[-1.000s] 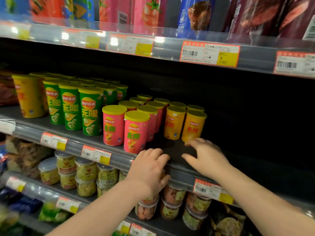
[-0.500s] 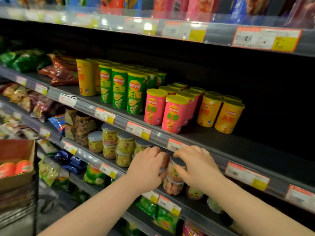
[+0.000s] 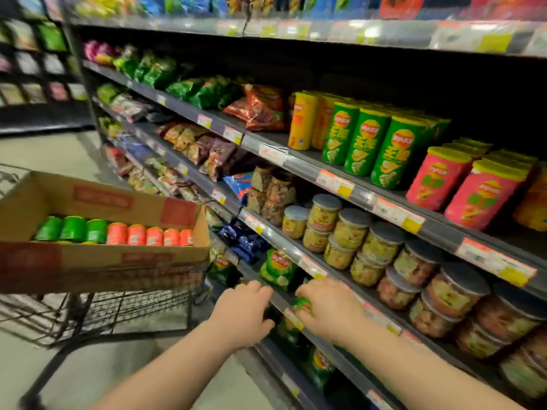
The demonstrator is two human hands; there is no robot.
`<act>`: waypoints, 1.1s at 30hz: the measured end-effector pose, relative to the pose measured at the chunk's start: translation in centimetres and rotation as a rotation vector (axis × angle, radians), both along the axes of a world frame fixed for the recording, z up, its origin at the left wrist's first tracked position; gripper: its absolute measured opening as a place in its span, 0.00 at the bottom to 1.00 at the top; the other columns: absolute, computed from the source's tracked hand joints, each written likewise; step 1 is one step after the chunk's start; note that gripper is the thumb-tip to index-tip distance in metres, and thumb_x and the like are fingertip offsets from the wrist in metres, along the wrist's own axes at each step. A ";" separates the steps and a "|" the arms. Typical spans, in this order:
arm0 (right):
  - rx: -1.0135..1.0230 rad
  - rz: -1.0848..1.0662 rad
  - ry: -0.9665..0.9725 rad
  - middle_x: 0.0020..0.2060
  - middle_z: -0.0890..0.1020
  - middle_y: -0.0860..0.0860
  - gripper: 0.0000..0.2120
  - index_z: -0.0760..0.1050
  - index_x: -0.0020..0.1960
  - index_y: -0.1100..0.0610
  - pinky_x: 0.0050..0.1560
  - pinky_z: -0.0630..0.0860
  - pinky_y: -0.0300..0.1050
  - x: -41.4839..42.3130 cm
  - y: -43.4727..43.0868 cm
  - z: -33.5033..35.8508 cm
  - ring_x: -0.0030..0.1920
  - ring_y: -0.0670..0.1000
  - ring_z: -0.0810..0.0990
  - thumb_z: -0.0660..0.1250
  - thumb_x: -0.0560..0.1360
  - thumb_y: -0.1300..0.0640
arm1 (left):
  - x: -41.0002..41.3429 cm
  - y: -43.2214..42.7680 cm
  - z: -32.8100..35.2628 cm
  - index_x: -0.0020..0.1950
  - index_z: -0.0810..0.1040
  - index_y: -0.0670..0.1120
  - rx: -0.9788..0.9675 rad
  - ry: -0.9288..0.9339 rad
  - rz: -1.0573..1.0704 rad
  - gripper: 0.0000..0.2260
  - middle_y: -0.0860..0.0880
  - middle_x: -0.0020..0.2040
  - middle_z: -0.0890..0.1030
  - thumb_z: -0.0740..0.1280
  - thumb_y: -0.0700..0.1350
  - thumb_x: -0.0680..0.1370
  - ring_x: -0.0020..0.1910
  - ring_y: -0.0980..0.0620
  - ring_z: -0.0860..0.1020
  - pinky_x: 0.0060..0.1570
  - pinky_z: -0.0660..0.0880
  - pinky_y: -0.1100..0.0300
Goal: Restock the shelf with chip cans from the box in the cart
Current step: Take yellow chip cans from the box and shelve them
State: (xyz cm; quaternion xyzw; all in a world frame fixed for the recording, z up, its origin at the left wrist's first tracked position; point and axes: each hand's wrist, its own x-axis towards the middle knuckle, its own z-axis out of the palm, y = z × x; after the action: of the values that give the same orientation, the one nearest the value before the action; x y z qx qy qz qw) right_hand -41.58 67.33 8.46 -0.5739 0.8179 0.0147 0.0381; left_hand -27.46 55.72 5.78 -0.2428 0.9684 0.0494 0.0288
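Several chip cans lie on their sides in a row, green chip cans [image 3: 72,229] to the left and orange chip cans [image 3: 148,235] to the right. They fill an open brown cardboard box [image 3: 97,263] resting on top of a black wire cart [image 3: 124,309]. Only their upper sides show above the box wall, and the left edge cuts off the cart.

Right of the cart and lower down, both hands are at the front edge of a low dark shelf, well apart from the box. The left hand [image 3: 241,313] shows its back with the fingers bent away, so whether it holds anything cannot be told. The right hand [image 3: 331,309], blurred, curls beside a small green packet [image 3: 303,304]; whether it is grasping or merely touching is unclear.

Further right and higher, tall green upright cans [image 3: 364,142] and pink upright cans [image 3: 438,179] stand on a grey metal shelf [image 3: 364,197], which runs out of the picture at its right end.
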 end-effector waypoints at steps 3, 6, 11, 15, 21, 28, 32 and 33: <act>0.049 0.054 -0.006 0.60 0.76 0.51 0.19 0.71 0.65 0.50 0.62 0.68 0.50 4.2 -3.2 -1.5 0.62 0.56 0.72 0.60 0.77 0.45 | 5.0 -2.0 -1.2 0.66 0.67 0.49 0.036 -0.047 0.087 0.21 0.47 0.61 0.71 0.61 0.57 0.76 0.62 0.44 0.71 0.56 0.70 0.50; 0.086 0.101 -0.022 0.61 0.76 0.52 0.19 0.71 0.66 0.50 0.61 0.69 0.50 8.2 -6.0 -2.7 0.63 0.57 0.72 0.60 0.77 0.45 | 10.0 -3.8 -2.7 0.63 0.68 0.49 0.059 -0.078 0.171 0.20 0.47 0.60 0.71 0.60 0.57 0.76 0.61 0.44 0.71 0.56 0.70 0.50; 0.165 0.165 -0.083 0.59 0.76 0.51 0.18 0.71 0.65 0.50 0.60 0.68 0.50 13.7 -9.6 -4.6 0.62 0.57 0.73 0.60 0.77 0.46 | 17.2 -6.4 -5.1 0.66 0.67 0.49 0.110 -0.153 0.295 0.23 0.47 0.64 0.70 0.61 0.59 0.76 0.64 0.44 0.70 0.60 0.69 0.49; 0.216 0.212 -0.079 0.59 0.76 0.52 0.18 0.71 0.64 0.51 0.59 0.68 0.50 16.7 -11.5 -5.8 0.61 0.57 0.73 0.60 0.76 0.47 | 20.5 -7.4 -6.8 0.70 0.64 0.49 0.156 -0.190 0.371 0.25 0.47 0.65 0.69 0.60 0.59 0.76 0.64 0.44 0.70 0.61 0.69 0.50; 0.299 0.278 -0.086 0.62 0.75 0.53 0.20 0.69 0.66 0.50 0.63 0.68 0.52 17.8 -14.9 -7.6 0.63 0.57 0.72 0.61 0.76 0.47 | 22.7 -8.9 -8.4 0.69 0.66 0.49 0.232 -0.195 0.460 0.24 0.47 0.65 0.70 0.61 0.58 0.76 0.65 0.45 0.70 0.63 0.69 0.51; 0.326 0.401 -0.115 0.60 0.75 0.51 0.19 0.70 0.65 0.49 0.59 0.69 0.50 18.0 -22.5 -9.3 0.61 0.57 0.73 0.60 0.76 0.45 | 24.2 -14.1 -8.7 0.70 0.64 0.50 0.252 -0.225 0.601 0.26 0.48 0.66 0.69 0.62 0.59 0.76 0.66 0.46 0.69 0.62 0.68 0.53; 0.338 0.434 -0.149 0.58 0.76 0.52 0.18 0.71 0.62 0.50 0.58 0.69 0.49 16.4 -27.4 -9.7 0.60 0.57 0.73 0.60 0.75 0.45 | 22.9 -18.3 -8.8 0.68 0.67 0.49 0.273 -0.262 0.652 0.24 0.48 0.65 0.70 0.61 0.58 0.76 0.65 0.46 0.70 0.62 0.69 0.52; 0.343 0.437 -0.152 0.59 0.76 0.52 0.18 0.71 0.62 0.50 0.59 0.69 0.50 15.8 -28.5 -9.8 0.60 0.57 0.73 0.60 0.75 0.44 | 22.2 -19.5 -8.7 0.68 0.67 0.49 0.270 -0.266 0.650 0.23 0.48 0.64 0.71 0.61 0.58 0.76 0.65 0.46 0.70 0.61 0.69 0.52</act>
State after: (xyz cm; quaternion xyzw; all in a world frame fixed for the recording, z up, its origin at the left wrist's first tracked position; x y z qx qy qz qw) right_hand -25.78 38.78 -1.29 -0.7213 0.6552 0.1174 0.1917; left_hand -5.25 36.26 -2.96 -0.5357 0.8133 0.1514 0.1692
